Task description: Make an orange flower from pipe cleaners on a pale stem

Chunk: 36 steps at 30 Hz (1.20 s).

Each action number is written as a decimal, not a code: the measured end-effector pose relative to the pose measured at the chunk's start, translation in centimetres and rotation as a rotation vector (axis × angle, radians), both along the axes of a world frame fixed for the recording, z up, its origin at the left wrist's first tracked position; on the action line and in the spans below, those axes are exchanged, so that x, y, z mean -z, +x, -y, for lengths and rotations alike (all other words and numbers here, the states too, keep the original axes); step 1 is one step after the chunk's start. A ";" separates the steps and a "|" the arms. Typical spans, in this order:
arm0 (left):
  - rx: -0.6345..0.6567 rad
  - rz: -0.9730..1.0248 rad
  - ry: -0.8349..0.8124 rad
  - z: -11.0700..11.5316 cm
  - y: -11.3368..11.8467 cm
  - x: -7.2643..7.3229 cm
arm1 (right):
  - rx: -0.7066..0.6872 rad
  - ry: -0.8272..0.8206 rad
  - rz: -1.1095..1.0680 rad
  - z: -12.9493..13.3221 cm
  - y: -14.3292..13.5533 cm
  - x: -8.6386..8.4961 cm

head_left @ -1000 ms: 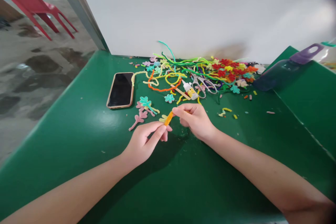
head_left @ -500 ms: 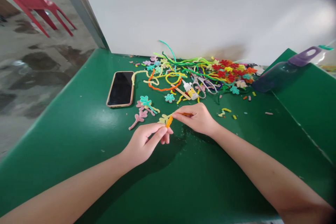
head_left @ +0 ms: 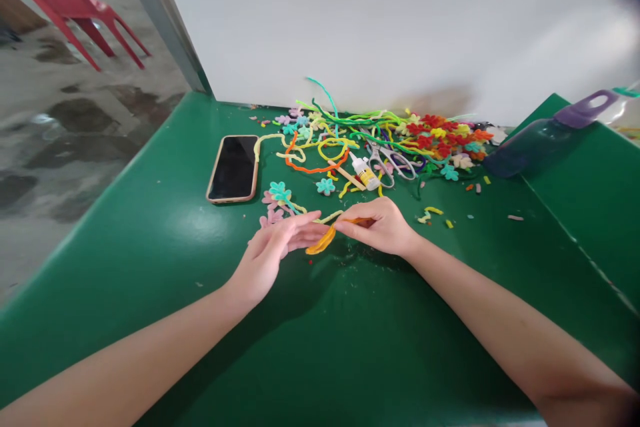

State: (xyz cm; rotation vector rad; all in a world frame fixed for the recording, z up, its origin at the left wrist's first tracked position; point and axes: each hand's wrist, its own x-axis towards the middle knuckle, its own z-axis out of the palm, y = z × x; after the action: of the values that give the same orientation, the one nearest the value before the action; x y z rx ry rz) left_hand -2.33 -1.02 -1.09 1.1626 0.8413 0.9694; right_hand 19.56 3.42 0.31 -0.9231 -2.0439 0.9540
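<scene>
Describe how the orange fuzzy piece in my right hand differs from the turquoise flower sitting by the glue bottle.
The orange fuzzy piece is long and narrow, while the turquoise flower is round with petals. Your right hand pinches the orange piece in its fingers, whereas the flower lies loose on the green table. Both look soft and fuzzy, and each is mostly one color.

The head camera looks from above the near edge of the bench (head_left: pixel 125 247), forward and steeply down across it to the white panel (head_left: pixel 325 27) along the far edge. It sits close, the left hand (head_left: pixel 265 247) and right hand (head_left: pixel 383 225) mid-view, and takes in floor (head_left: pixel 30 227) past the left edge.
</scene>
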 end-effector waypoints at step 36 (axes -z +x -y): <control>0.094 -0.216 -0.030 0.3 0.4 -0.5 | -0.109 0.047 0.045 0.3 -0.1 0.2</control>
State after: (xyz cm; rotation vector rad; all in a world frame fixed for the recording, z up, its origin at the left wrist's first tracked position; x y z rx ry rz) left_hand -1.95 -1.33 -0.54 1.2846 0.9609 0.7605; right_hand 19.43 3.07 0.12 -0.8224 -2.1646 0.9462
